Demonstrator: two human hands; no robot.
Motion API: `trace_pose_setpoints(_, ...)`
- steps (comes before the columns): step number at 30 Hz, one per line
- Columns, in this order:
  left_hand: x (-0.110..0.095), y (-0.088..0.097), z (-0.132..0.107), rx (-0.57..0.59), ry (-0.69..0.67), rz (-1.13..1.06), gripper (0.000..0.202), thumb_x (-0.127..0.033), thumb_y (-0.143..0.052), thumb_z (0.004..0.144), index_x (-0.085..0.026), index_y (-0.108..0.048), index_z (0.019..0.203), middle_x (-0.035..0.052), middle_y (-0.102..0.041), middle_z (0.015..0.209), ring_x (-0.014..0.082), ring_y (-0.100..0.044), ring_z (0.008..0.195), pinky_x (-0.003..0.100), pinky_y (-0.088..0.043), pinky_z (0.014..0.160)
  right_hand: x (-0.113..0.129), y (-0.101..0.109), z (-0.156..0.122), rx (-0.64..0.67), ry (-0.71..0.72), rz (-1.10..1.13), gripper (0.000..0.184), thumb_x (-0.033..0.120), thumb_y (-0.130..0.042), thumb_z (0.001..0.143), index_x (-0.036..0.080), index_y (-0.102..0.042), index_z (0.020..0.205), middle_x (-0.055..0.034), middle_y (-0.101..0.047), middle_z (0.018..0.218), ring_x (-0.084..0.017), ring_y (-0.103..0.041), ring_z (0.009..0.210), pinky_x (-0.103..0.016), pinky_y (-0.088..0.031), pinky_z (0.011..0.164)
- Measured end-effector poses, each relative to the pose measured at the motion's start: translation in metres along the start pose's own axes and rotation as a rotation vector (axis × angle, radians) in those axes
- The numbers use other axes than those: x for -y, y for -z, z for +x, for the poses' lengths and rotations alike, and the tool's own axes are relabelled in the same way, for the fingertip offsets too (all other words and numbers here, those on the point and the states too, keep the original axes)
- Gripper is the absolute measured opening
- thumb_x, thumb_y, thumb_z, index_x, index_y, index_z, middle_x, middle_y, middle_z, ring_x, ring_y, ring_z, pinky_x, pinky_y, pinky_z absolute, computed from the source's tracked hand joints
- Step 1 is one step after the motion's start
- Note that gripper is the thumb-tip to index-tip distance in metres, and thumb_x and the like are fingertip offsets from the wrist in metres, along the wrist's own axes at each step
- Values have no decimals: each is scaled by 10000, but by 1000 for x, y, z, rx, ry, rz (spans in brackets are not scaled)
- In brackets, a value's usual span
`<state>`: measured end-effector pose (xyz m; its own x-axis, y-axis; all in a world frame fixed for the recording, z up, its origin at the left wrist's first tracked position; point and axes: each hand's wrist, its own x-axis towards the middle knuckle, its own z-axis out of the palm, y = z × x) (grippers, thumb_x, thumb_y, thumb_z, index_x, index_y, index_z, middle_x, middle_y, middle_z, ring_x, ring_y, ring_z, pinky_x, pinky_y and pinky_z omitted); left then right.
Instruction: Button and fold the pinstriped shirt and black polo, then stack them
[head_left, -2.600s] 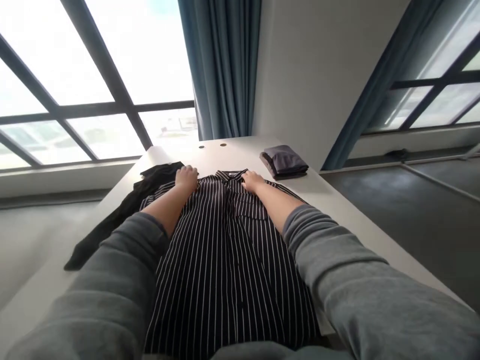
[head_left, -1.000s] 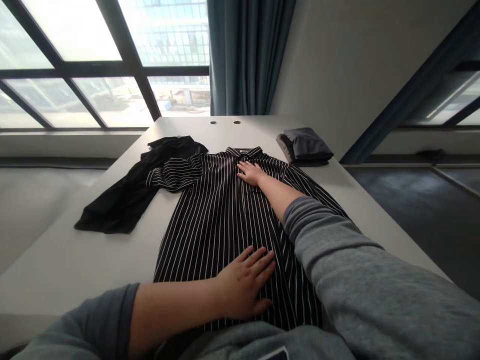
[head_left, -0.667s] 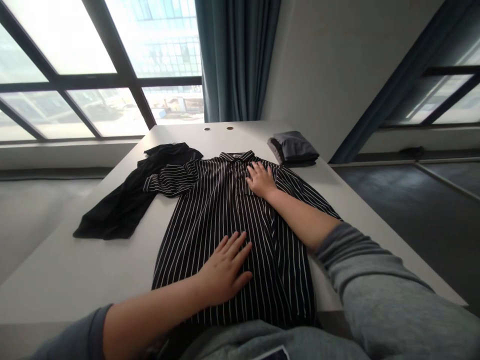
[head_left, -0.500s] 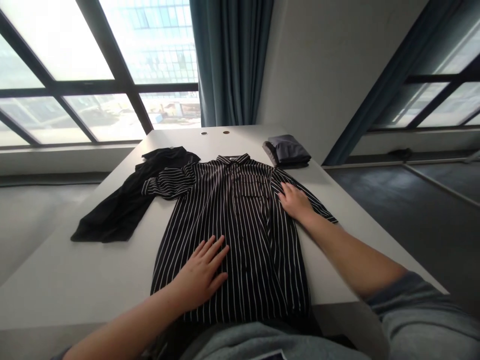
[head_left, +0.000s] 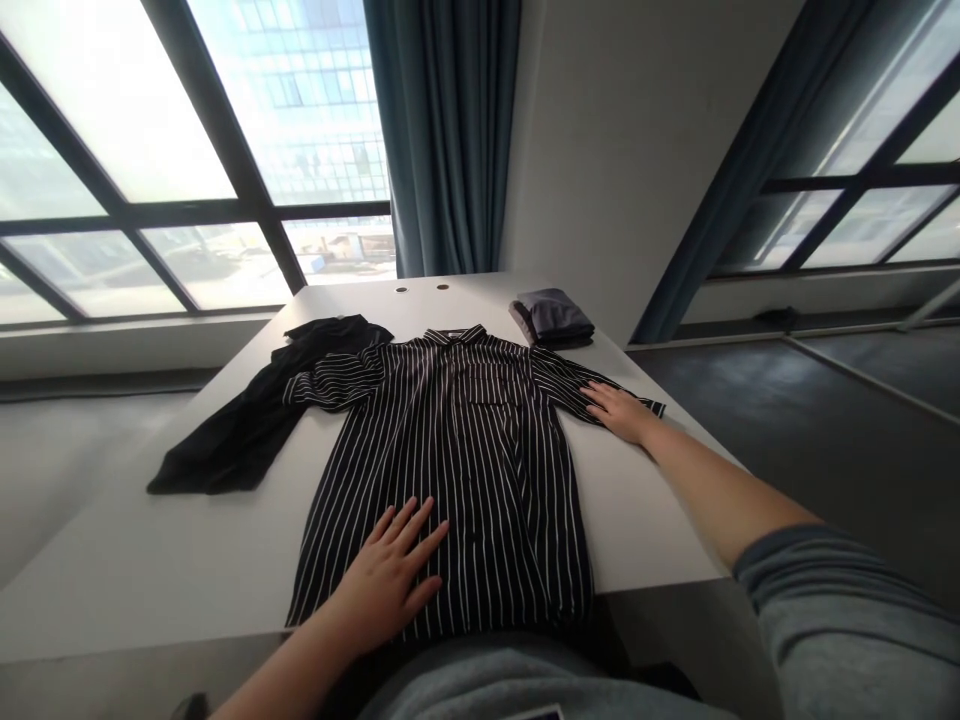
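Right hand (head_left: 619, 412) has slid from chest (head_left: 484, 390) to sleeve (head_left: 562, 380) at 2 o'clock, left hand (head_left: 390, 575) at 7, both flat, gripping nothing; striped shirt (head_left: 442, 460) lies mid-table (head_left: 645, 530), smoothing apparently now at the sleeve.

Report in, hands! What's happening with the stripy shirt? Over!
Left hand open on striped shirt, lower front. Right hand on one sleeve. Spread out, collar away. Other sleeve overlapping black garment.
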<state>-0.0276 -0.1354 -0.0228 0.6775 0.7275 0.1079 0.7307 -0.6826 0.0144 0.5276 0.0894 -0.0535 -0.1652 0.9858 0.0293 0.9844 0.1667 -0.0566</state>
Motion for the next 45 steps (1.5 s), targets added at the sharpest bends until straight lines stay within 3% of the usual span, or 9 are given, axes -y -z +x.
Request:
trace_pose_setpoints(4,-4,3,-4,-19,-20,5,699,-501,-508,1052,-379,-223,1678,71,-301,1724,335,-318,1577,590,-376,1220,-15,9,5,-28,-69,-68,595,450,-348,1050,228,-465,1589,-107,-380,1684,-319,-358,1543,-545,-307,1246)
trace_pose_setpoints(8,-3,16,-18,-28,-60,-39,761,-447,-641,982,-329,-312,1658,89,-363,1699,337,-357,1555,578,-415,1198,17,27,-6,-271,-193,-168,485,352,-449,1010,175,-623,1427,-176,-468,1598,-376,-372,1498,-616,-288,1213)
trace_pose_setpoints(12,11,25,-59,-121,-98,-76,589,-396,-771,869,-279,-609,1423,101,-549,1554,330,-531,1398,509,-520,1102,101,45,-70,-406,134,3,367,309,-500,1002,151,-691,1273,-192,-619,1340,-336,-546,1274,-527,-419,1122)
trace_pose_setpoints(16,28,17,-114,-316,-67,-5,182,-277,-670,942,-248,-715,1115,99,-699,1282,271,-662,1136,415,-579,946,183,44,-175,-248,597,222,306,420,-621,988,204,-699,1189,-142,-640,1260,-296,-580,1177,-509,-470,1060)
trace_pose_setpoints(19,37,12,-142,-373,-10,38,202,-166,-547,995,-243,-713,1081,88,-717,1188,229,-680,1058,362,-574,907,208,32,-231,-203,737,237,351,379,-738,901,208,-695,1204,-137,-652,1241,-307,-595,1160,-573,-459,1092)
trace_pose_setpoints(24,50,10,-155,-384,58,22,225,-160,-518,1025,-229,-695,1145,82,-722,1153,205,-690,1035,334,-578,920,196,22,-248,-283,667,248,289,67,-593,896,211,-703,1122,-114,-687,1203,-271,-628,1205,-521,-500,1128)
trace_pose_setpoints(32,51,31,-139,-280,181,-219,224,-335,-507,1054,-244,-681,948,39,-733,957,179,-710,860,273,-588,779,181,47,-245,-360,712,354,309,82,-521,984,224,-685,1204,-72,-767,1119,-197,-720,1084,-347,-621,972)
trace_pose_setpoints(40,54,51,-148,-377,410,-374,332,-484,-446,1052,-227,-631,953,76,-783,1033,196,-769,917,275,-621,816,161,76,-261,-515,534,401,338,91,-533,973,272,-681,1216,-55,-765,1133,-202,-724,1055,-359,-626,930)
trace_pose_setpoints(45,54,60,-159,-306,296,-335,286,-443,-479,1043,-239,-655,948,47,-779,987,178,-758,864,242,-608,763,141,81,-270,-450,481,348,380,20,-496,829,262,-712,1027,-59,-763,1087,-241,-705,1052,-429,-600,954)
